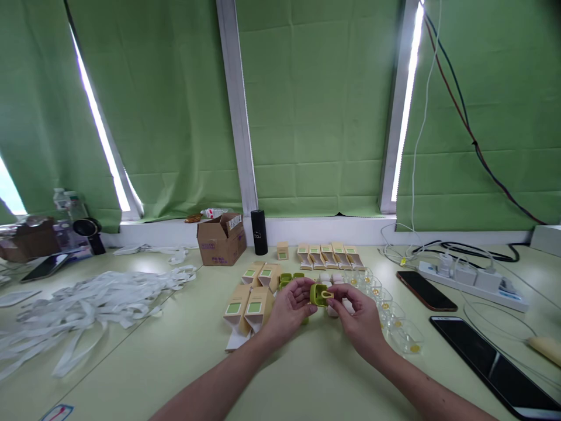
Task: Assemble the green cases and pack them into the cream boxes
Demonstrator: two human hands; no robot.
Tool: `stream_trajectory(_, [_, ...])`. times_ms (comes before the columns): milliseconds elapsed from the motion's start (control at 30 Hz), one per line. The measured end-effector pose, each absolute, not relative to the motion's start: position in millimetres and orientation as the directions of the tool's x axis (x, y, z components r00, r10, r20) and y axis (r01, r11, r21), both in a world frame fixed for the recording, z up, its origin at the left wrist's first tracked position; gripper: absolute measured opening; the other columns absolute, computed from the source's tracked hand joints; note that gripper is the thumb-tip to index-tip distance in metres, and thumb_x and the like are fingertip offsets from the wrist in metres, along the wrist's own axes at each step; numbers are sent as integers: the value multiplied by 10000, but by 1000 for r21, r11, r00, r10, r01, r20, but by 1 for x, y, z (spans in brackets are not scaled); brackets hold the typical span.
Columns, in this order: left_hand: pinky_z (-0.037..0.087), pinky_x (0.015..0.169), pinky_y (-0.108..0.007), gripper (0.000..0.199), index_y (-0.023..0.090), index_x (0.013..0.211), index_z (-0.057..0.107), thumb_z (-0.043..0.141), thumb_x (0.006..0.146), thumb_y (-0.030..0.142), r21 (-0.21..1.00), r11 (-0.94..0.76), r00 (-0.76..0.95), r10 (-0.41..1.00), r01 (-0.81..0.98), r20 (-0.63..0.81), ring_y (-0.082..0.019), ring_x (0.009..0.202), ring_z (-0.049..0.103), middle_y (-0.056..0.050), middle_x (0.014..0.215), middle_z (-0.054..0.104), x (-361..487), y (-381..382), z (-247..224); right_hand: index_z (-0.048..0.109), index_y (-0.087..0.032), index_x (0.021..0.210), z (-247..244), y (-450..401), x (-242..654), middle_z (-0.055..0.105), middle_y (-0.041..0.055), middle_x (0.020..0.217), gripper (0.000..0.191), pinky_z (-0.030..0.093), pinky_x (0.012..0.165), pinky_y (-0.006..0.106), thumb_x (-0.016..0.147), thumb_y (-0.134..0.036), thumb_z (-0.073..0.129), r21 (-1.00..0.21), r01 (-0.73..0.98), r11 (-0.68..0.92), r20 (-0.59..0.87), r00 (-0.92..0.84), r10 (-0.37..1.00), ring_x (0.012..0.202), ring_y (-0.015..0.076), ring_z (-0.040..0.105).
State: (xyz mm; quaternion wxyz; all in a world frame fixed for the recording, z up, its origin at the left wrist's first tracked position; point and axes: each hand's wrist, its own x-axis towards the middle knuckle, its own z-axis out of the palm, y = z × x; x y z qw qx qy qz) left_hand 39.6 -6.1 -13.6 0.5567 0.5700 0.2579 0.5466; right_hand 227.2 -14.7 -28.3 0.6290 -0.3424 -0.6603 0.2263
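Near the middle of the table, my left hand [293, 305] holds a small green case [318, 294] between thumb and fingers. My right hand [358, 316] pinches a small pale yellow piece [326, 294] at the case's right side. Behind my hands are more green cases [292, 276] and white round items [332, 278], partly hidden. Left of them stand small beige boxes with green labels [259, 302]. Clear plastic pieces with yellow spots [407, 338] lie right of my right hand.
White straps [114, 292] spread over the left. At the back are a cardboard box [222, 241], a black cylinder [259, 233] and a row of beige boxes [329, 256]. Two phones, a dark one [426, 290] and a larger one [495, 362], and a power strip [473, 283] lie right.
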Motion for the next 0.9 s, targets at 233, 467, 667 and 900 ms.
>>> stream_trajectory(233, [526,997,-373,510,189,1107,685,914,662,91,923,-251,270,904,-292,332,-225,1077,696,-93,1104,749,42,-10,-11,718,-236,1056,-27,-15,229,743,62,906,147,571,719,331,985,-185,600,-480,333,812,841,-89,533,811,219,693])
stream_trajectory(467, [507,1056,-425,489,187,1120,691,929,695,147,924,-277,281,895,-263,348,-252,1118,682,-121,1177,731,43,-16,-10,691,-224,1077,-31,-11,232,735,90,934,172,542,747,387,988,-138,571,-204,537,819,919,-183,349,841,249,670])
stream_trajectory(667, [500,1083,-449,470,187,1133,695,904,716,130,929,-297,284,892,-219,353,-262,1124,689,-127,1194,734,43,-18,-10,668,-208,1063,-30,-10,233,709,83,905,167,500,730,372,998,-118,544,-128,587,799,921,-229,316,823,240,629])
stream_trajectory(900, [513,1071,-442,464,183,1118,711,839,700,28,930,-307,273,894,-203,355,-257,1123,693,-111,1178,744,44,-20,-7,659,-195,1024,-29,-11,232,687,78,878,152,454,717,363,1004,-105,538,-79,619,781,915,-267,303,811,233,586])
